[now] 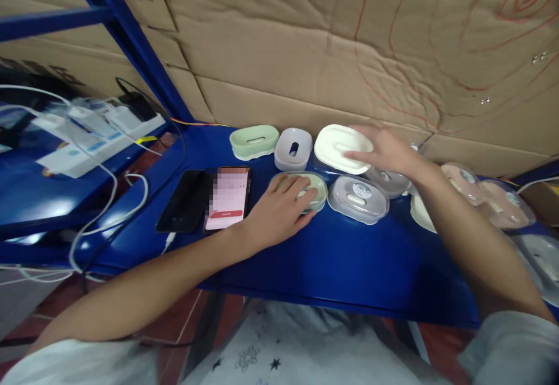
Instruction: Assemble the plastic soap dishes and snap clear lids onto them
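My right hand grips a cream-white oval soap dish by its right side, thumb over the face and fingers behind. It is tilted toward me at the back of the blue shelf. My left hand lies over a green soap dish, fingers curled across its top. Just right of it sits a grey soap dish with a clear cover and a round label. Behind stand a light green soap dish and a lilac-grey one with an open slot.
Two phones lie left of my left hand, one dark and one lit. Several pink covered soap dishes sit at the right. A power strip with white cables is at far left. Cardboard walls the back of the blue shelf.
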Demonstrator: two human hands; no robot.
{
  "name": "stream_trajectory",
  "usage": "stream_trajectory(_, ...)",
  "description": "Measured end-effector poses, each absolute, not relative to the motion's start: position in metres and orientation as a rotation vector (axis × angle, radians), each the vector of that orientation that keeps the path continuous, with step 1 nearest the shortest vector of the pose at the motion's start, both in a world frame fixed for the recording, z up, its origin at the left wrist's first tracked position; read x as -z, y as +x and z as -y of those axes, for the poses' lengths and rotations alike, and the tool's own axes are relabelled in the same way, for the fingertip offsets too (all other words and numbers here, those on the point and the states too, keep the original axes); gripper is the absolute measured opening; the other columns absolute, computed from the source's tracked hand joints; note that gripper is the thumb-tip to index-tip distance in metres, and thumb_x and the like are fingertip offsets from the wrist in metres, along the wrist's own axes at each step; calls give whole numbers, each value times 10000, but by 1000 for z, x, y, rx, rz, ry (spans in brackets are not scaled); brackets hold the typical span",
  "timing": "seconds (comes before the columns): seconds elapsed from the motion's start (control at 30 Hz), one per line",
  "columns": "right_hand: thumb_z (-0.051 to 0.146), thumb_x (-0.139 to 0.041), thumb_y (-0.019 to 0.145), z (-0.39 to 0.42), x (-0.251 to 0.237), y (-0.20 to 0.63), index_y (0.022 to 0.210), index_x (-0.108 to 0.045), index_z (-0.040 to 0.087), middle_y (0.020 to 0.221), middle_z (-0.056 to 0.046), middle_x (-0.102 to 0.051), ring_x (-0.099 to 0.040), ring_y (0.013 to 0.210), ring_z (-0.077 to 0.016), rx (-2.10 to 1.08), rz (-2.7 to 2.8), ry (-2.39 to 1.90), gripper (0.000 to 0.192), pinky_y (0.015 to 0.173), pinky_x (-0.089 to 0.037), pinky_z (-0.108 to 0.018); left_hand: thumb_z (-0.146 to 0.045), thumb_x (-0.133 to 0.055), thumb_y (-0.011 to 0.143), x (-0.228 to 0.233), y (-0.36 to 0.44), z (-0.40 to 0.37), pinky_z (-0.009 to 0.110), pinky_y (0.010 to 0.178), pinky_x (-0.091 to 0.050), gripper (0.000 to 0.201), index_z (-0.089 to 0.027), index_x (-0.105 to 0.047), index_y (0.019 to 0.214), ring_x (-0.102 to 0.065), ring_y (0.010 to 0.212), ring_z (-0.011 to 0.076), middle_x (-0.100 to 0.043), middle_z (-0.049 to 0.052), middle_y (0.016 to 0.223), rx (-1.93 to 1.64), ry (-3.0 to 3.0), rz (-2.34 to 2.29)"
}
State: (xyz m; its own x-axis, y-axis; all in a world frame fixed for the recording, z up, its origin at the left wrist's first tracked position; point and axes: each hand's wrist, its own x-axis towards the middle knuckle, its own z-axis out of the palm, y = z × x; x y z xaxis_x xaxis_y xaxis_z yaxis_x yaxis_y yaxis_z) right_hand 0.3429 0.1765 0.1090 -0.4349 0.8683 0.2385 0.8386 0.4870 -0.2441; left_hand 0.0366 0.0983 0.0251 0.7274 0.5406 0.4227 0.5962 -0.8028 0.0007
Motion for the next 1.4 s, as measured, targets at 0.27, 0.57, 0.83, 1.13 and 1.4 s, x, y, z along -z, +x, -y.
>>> stream_trajectory(0.27, 546, -612, 1059, -32, -85, 338, 1547, -580, 239, 1385, -124, -735, -694, 1271, -342, 60, 2701, -1293, 578, 1068, -551, -520, -66, -375, 1067, -21, 37, -102, 588, 1276, -353, 487, -145, -484, 1535, -510, 1499, 302, -573, 182, 1580, 865, -2930, 815)
stream_trajectory(0.57, 466, -493, 1121, -71, -76, 315, 1367, -717, 193, 1296, -144, -754, -691, 1209, -310, 54, 2677, -1157, 430, 1022, -523, -495, -395, -813, 953, -23, 35, -86, 404, 988, -505, 257, -178, -718, 1053, -690, 1105, 269, -734, 99, 1239, 473, -3115, 170)
stream_trajectory(0.83, 404, -628, 995, -209, -62, 346, 1374, -727, 235, 1415, -100, -729, -702, 1273, -311, -390, 2700, -1192, 427, 1117, -528, -512, -417, -792, 963, -22, 33, -90, 417, 1002, -478, 277, -182, -708, 1084, -697, 1093, 263, -721, 86, 1256, 438, -3154, 223)
stream_trajectory(1.13, 170, -690, 884, -246, -64, 276, 1412, -699, 215, 1570, -130, -625, -540, 1470, -360, 10, 2757, -966, 530, 1198, -399, -572, -416, -758, 987, -24, 35, -88, 415, 999, -466, 251, -189, -702, 1077, -694, 1098, 260, -722, 87, 1249, 388, -3139, 237)
stream_trajectory(1.4, 453, -553, 1081, -200, -98, 286, 1182, -692, 179, 1206, -151, -767, -718, 1089, -319, -52, 2577, -985, 323, 983, -509, -457, -430, -769, 988, -22, 34, -88, 416, 993, -476, 268, -187, -704, 1081, -695, 1113, 270, -724, 92, 1240, 393, -3109, 236)
